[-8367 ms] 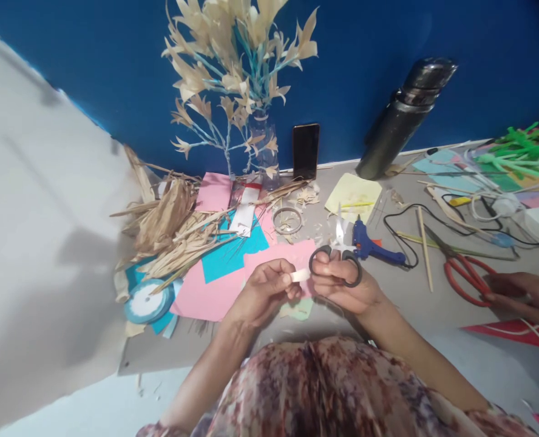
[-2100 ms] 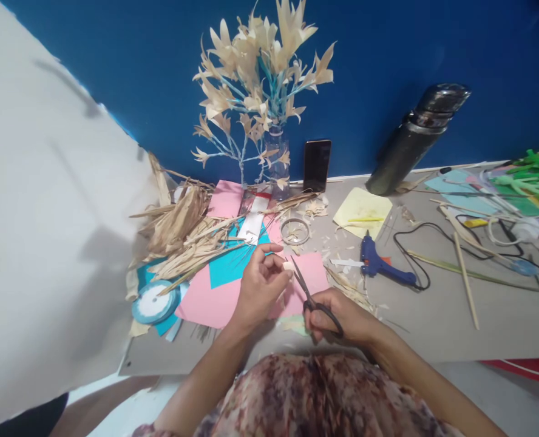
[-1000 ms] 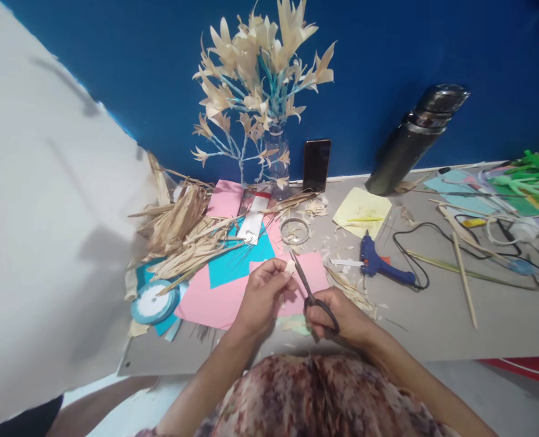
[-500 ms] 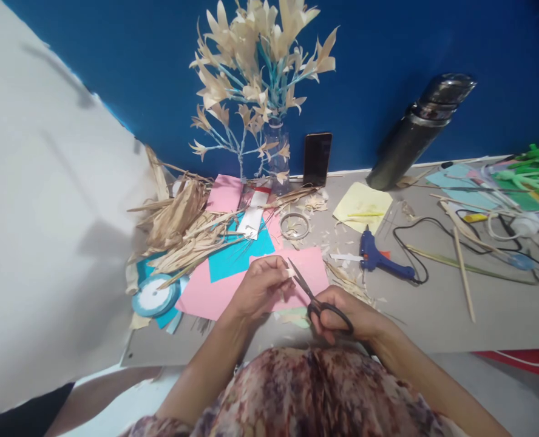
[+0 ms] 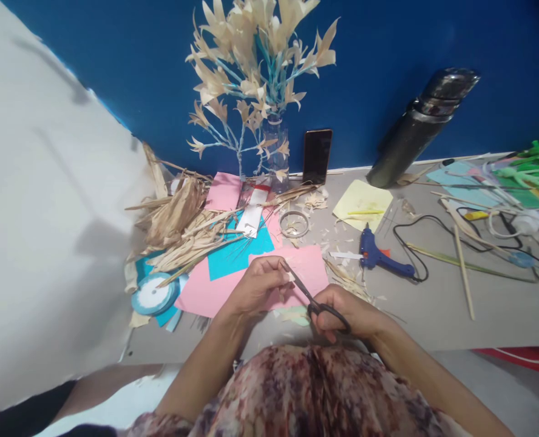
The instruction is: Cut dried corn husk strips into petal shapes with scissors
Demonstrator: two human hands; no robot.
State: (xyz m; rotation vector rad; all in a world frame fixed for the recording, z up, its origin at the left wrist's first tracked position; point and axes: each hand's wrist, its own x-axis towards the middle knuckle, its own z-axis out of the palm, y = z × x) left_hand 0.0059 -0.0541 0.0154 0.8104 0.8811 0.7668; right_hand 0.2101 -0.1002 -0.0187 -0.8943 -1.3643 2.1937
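Note:
My right hand (image 5: 335, 312) grips a pair of dark scissors (image 5: 305, 290) by the handles, with the blades pointing up and to the left. My left hand (image 5: 263, 282) is closed in a pinch on a small pale piece of dried husk (image 5: 291, 277). The scissor tips lie right at that piece, close to my left fingertips. Beneath both hands is a pink paper sheet (image 5: 312, 261) with thin cut slivers on it.
Dried husk strips (image 5: 178, 218) and a blue ribbon roll (image 5: 153, 294) lie at the left. Pale flowers (image 5: 251, 85) stand in a clear bottle (image 5: 276, 164) by a phone (image 5: 317, 156). Rightward are a blue glue gun (image 5: 379, 255), a tape ring (image 5: 294, 225) and a dark flask (image 5: 415, 133).
The scissor blades have closed together somewhat at the pale piece. The scissors and my right hand have shifted slightly left; my left hand stays almost still.

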